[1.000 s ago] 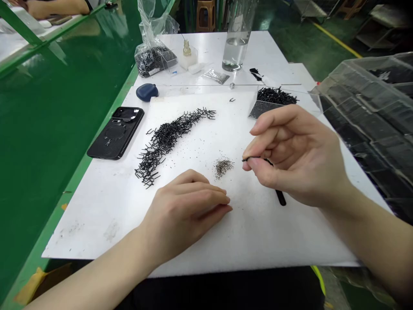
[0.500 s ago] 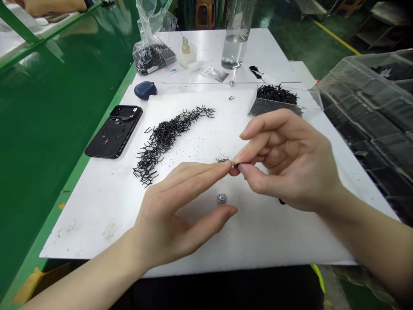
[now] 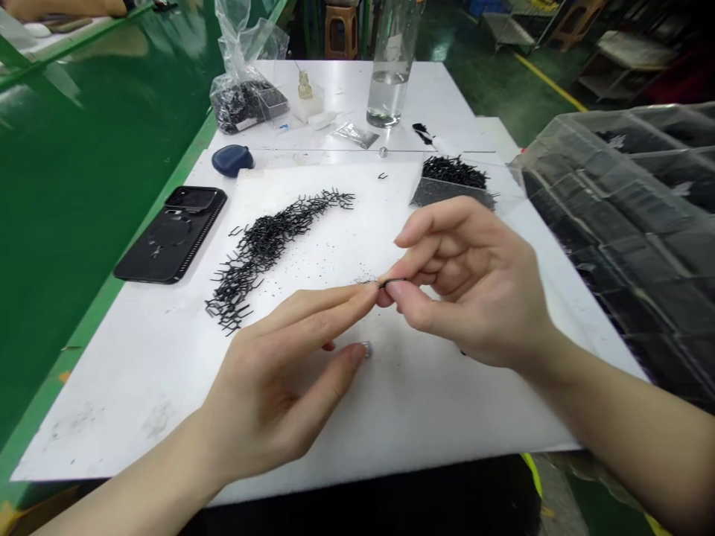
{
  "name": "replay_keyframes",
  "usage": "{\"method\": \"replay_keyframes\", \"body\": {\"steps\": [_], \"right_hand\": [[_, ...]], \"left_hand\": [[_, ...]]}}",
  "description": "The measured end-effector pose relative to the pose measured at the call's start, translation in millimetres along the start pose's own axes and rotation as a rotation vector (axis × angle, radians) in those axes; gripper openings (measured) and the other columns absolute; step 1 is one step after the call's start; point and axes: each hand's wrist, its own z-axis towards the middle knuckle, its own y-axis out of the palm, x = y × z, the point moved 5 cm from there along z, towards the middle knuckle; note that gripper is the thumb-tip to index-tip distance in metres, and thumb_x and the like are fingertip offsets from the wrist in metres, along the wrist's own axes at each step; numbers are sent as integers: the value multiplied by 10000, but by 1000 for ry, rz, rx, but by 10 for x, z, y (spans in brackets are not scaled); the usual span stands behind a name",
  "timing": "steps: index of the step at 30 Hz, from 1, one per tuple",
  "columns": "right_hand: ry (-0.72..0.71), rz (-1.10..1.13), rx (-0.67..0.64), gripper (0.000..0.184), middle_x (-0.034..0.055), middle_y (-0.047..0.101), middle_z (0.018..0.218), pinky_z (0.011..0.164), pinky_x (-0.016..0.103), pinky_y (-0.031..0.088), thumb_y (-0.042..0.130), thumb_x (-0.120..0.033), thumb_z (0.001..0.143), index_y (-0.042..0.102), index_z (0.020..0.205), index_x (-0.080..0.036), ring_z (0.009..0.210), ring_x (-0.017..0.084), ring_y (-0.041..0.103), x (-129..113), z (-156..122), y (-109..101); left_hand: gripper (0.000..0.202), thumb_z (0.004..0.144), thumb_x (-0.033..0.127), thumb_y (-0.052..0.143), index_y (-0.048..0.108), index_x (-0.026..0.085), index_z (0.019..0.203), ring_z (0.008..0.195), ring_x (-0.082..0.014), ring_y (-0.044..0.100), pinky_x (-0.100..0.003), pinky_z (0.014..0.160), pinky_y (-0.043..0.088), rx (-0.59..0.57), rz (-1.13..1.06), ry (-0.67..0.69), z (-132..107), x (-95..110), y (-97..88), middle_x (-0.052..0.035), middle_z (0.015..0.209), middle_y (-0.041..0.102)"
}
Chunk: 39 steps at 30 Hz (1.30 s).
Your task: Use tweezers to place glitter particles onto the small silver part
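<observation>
Well, the right hand (image 3: 469,290) pinches a tiny black wire clip (image 3: 391,282) at centre, the narrowly open left hand (image 3: 273,372) just beside it; a slack pinch could drop it into the clip pile (image 3: 262,249) at 10 o'clock.

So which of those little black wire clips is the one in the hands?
The single clip pinched by the right hand, apart from the long heap on the foam sheet.

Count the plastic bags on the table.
2: a large clear bag of black pieces at the far left, and a small flat bag of grey bits just in front of the glass of water.
</observation>
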Motion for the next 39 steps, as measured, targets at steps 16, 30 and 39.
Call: {"method": "replay_keyframes", "body": {"steps": [16,30,39], "right_hand": [[-62,-147,73,268,-27,739,831,637,254,602,788,-169,792,607,978,-233,757,142,754,-84,111,-69],[0,-945,492,159,62,749,1025,946,442,551,695,-315,939,725,993,-169,988,210,698,-7,413,-1532],[200,-913,-21,227,-60,608,531,541,303,430,655,-449,924,634,978,-230,475,147,552,-127,255,-815]], "left_hand": [[601,988,155,566,450,365,1539,1292,-203,606,-226,866,634,-42,142,-182,-14,-87,-22,-25,1556,510],[267,956,264,628,650,315,1218,1124,-257,484,-385,925,448,-130,474,-1,-11,-61,91,1,1140,719],[212,921,249,699,715,294,1128,975,-226,537,-319,807,515,-90,501,-31,0,-95,66,13,924,760]]}}
